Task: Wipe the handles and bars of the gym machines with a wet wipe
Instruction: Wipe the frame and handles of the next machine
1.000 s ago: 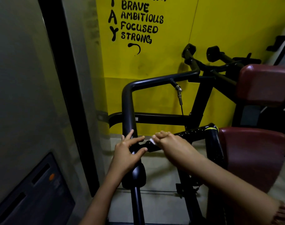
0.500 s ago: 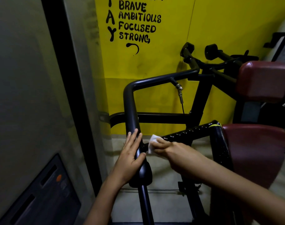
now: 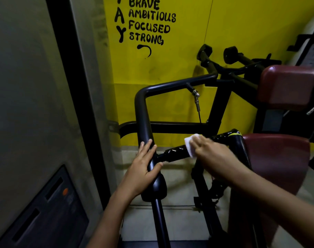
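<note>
While the wet wipe lies folded over the glossy black handle of the machine, the right hand covers it from above and presses it onto the grip, with only a white corner showing past the fingertips. That hand is blurred and its thumb is hidden, so whether the fingers close round the handle underneath cannot be told. Its far end, where a yellow band shows, meets a maroon seat pad. The near end of the handle joins a thick matte black bar that rises, bends and runs off to the right. The left hand rests on this bar just beside the joint, fingers straight and laid along it, thumb on the opposite side, gripping nothing. A metal cable clip hangs from the upper run of the bar. A second maroon pad sits higher at the right, with two black knobbed levers behind it, dim and hard to separate. Behind them is a yellow wall with black lettering, its top line cut off. A dark panel with an orange dot fills the lower left corner, partly cropped.
</note>
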`<state>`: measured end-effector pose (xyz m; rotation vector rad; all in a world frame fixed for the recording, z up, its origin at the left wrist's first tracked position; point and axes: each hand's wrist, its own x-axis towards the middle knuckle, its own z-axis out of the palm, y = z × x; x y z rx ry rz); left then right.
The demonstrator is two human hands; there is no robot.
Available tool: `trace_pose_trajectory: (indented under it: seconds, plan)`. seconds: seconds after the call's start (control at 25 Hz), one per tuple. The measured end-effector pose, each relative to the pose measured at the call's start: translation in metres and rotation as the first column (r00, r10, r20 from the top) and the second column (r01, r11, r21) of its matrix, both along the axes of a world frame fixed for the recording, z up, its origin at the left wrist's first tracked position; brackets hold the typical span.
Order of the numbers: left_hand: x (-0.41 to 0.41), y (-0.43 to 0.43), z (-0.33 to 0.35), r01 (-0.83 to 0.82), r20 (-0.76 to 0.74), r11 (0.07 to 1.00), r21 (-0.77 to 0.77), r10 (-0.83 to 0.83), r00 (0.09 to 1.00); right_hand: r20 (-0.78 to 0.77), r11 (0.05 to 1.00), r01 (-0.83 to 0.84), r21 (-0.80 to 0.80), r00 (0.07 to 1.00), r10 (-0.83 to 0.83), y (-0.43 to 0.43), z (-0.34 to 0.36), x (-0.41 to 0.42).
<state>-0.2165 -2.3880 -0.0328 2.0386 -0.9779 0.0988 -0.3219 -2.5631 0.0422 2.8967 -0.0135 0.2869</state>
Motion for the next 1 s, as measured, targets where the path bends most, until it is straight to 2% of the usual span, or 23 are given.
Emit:
trace_pose_trajectory:
  seconds: [0.04, 0.12, 0.2, 0.24, 0.32, 0.44, 0.52, 0.56, 0.68, 0.72, 0.76, 0.8, 0.88, 0.92, 1.0]
  plan:
    - [0.0, -0.001, 0.003, 0.007, 0.004, 1.0, 0.008, -0.007, 1.0, 0.027, 0.994, 0.092, -0.062, 0.996, -0.091, 0.0, 0.0, 0.003]
    - [-0.001, -0.007, 0.01, 0.02, 0.016, 1.0, 0.005, -0.02, 1.0, 0.037, 0.989, 0.082, -0.121, 0.996, -0.078, 0.01, -0.005, 0.011]
    - [-0.004, -0.016, 0.016, 0.011, 0.046, 1.0, -0.025, -0.01, 0.999, 0.065, 0.995, -0.037, -0.096, 0.997, 0.043, 0.028, -0.009, 0.014]
    - [-0.006, -0.021, 0.018, -0.004, 0.057, 0.999, -0.04, 0.007, 0.998, 0.05, 0.998, -0.056, -0.033, 0.997, 0.058, 0.031, -0.007, 0.014]
    - [-0.011, -0.027, 0.019, -0.018, 0.086, 0.998, -0.053, 0.023, 0.996, 0.037, 0.996, 0.038, 0.086, 0.998, -0.042, 0.024, 0.003, 0.01]
    - [-0.012, -0.033, 0.018, -0.014, 0.122, 0.998, -0.062, 0.021, 0.992, -0.01, 0.984, 0.147, 0.098, 0.989, -0.146, 0.009, 0.022, 0.004]
    - [-0.012, -0.039, 0.021, -0.019, 0.109, 0.997, -0.069, 0.026, 0.994, -0.095, 0.966, 0.104, 0.236, 0.992, -0.084, 0.001, 0.035, 0.001]
    - [-0.012, -0.044, 0.023, -0.021, 0.107, 0.997, -0.073, 0.029, 0.994, -0.077, 0.951, 0.062, 0.304, 0.996, -0.04, -0.007, 0.043, -0.001]
    - [-0.016, -0.06, 0.03, -0.039, 0.112, 0.995, -0.093, 0.049, 0.992, 0.155, 0.889, -0.121, 0.442, 0.986, 0.057, -0.042, 0.073, -0.013]
    - [-0.018, -0.063, 0.032, -0.052, 0.112, 0.994, -0.092, 0.062, 0.992, 0.155, 0.886, -0.143, 0.441, 0.984, 0.082, -0.055, 0.082, -0.016]
    - [-0.018, -0.065, 0.033, -0.061, 0.116, 0.994, -0.089, 0.071, 0.991, 0.068, 0.897, -0.118, 0.425, 0.993, 0.098, -0.067, 0.087, -0.015]
    - [-0.018, -0.066, 0.032, -0.058, 0.123, 0.994, -0.088, 0.069, 0.99, -0.092, 0.91, -0.056, 0.41, 0.99, 0.103, -0.077, 0.089, -0.009]
    - [-0.018, -0.065, 0.031, -0.03, 0.141, 0.996, -0.083, 0.041, 0.989, -0.389, 0.923, -0.014, 0.385, 0.904, 0.177, -0.084, 0.085, 0.017]
    - [-0.018, -0.064, 0.03, -0.016, 0.15, 0.997, -0.074, 0.027, 0.988, -0.469, 0.917, -0.03, 0.397, 0.852, 0.231, -0.081, 0.079, 0.034]
    - [-0.016, -0.061, 0.028, 0.002, 0.147, 0.998, -0.068, 0.009, 0.989, -0.522, 0.887, -0.078, 0.456, 0.784, 0.337, -0.068, 0.062, 0.064]
